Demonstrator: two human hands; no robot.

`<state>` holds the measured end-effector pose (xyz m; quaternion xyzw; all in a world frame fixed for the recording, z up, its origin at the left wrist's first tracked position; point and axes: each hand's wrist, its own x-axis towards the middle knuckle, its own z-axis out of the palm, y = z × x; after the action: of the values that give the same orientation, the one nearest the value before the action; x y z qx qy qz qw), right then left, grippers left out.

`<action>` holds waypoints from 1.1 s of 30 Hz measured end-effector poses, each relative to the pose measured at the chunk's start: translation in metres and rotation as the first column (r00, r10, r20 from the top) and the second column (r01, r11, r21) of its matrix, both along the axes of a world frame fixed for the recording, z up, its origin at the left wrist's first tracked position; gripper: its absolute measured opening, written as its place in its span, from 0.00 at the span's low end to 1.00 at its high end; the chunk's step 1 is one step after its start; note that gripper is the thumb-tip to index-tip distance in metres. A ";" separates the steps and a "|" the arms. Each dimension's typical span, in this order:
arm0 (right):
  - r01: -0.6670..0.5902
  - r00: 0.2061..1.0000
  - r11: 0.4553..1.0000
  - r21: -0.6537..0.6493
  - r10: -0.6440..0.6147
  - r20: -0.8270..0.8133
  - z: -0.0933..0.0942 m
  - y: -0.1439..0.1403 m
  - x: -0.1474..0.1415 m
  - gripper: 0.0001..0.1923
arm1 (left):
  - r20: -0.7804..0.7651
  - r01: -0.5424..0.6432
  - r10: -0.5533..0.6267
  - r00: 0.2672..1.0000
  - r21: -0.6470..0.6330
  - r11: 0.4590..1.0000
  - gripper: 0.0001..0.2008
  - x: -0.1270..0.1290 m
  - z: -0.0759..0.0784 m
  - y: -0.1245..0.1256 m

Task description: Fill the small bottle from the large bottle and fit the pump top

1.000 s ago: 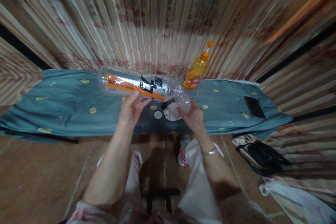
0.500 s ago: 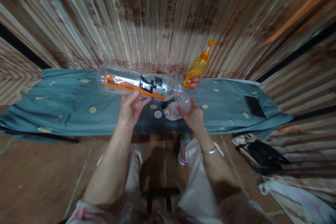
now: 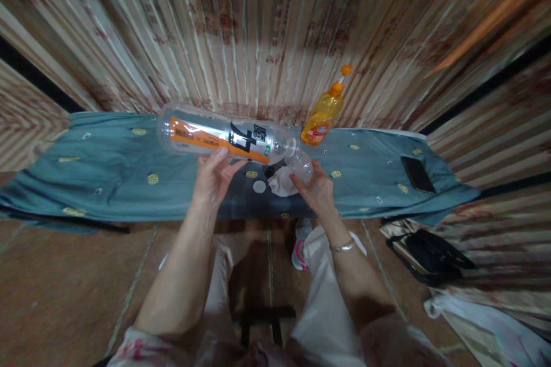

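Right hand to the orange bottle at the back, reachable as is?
Probably not: the right hand is shut on the small clear bottle. The orange bottle stands just beyond it, nothing between.

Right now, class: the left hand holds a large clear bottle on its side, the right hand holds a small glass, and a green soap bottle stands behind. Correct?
Not quite. In the head view the soap bottle is orange, not green. The rest stands.
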<state>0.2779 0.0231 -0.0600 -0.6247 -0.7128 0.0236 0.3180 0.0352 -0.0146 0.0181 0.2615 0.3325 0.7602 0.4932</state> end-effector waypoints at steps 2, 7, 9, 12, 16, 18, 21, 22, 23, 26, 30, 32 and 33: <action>-0.003 1.000 1.000 0.004 0.003 0.006 0.000 0.000 0.000 0.32 | -0.020 0.003 -0.003 1.000 -0.002 1.000 0.19 0.000 0.000 0.000; -0.013 1.000 1.000 -0.008 0.013 0.007 0.002 0.000 0.001 0.33 | -0.043 0.004 -0.004 0.999 -0.006 1.000 0.18 -0.003 -0.002 0.000; -0.013 1.000 1.000 -0.020 0.013 -0.001 0.003 -0.001 0.000 0.33 | -0.038 0.002 -0.003 0.999 -0.009 1.000 0.18 -0.003 -0.002 0.000; -0.009 1.000 1.000 -0.028 0.009 -0.001 0.004 -0.001 0.000 0.34 | -0.013 0.007 -0.007 1.000 -0.012 1.000 0.18 -0.003 0.000 0.000; -0.006 1.000 1.000 -0.017 0.006 0.008 0.003 -0.001 -0.001 0.34 | -0.006 0.009 -0.009 1.000 -0.009 1.000 0.19 -0.003 0.001 0.000; -0.009 1.000 1.000 -0.012 0.009 0.008 0.002 -0.001 -0.001 0.34 | -0.009 0.012 -0.012 1.000 -0.007 1.000 0.19 -0.003 0.000 0.000; -0.005 1.000 1.000 -0.020 0.005 0.009 0.003 -0.001 -0.001 0.34 | -0.004 0.014 -0.014 1.000 0.000 1.000 0.19 -0.003 -0.001 0.000; 0.000 1.000 1.000 -0.023 0.000 0.009 0.003 -0.001 -0.001 0.34 | -0.002 0.011 -0.011 1.000 0.002 1.000 0.20 -0.002 -0.001 0.000; 0.005 1.000 1.000 -0.025 -0.005 0.009 0.003 -0.001 -0.002 0.34 | -0.001 0.008 -0.008 1.000 0.003 1.000 0.20 -0.002 0.000 0.000; 0.003 1.000 1.000 -0.016 -0.003 0.006 0.003 0.000 -0.002 0.34 | -0.014 -0.002 0.002 1.000 0.000 1.000 0.22 -0.001 0.001 0.001; 0.005 1.000 1.000 0.004 -0.005 0.012 0.001 0.001 -0.001 0.35 | -0.037 0.004 -0.004 0.999 0.014 1.000 0.22 -0.001 0.001 0.001; 0.009 1.000 1.000 0.011 -0.009 0.016 0.000 0.001 -0.001 0.34 | -0.030 0.007 -0.006 1.000 0.022 1.000 0.21 -0.002 0.000 0.001; 0.010 1.000 1.000 0.013 -0.010 0.017 0.000 0.001 -0.001 0.35 | -0.026 0.008 -0.008 1.000 0.025 1.000 0.20 -0.002 -0.001 0.001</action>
<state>0.2771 0.0240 -0.0601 -0.6264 -0.7124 0.0124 0.3161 0.0330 -0.0135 0.0173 0.2789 0.3281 0.7589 0.4886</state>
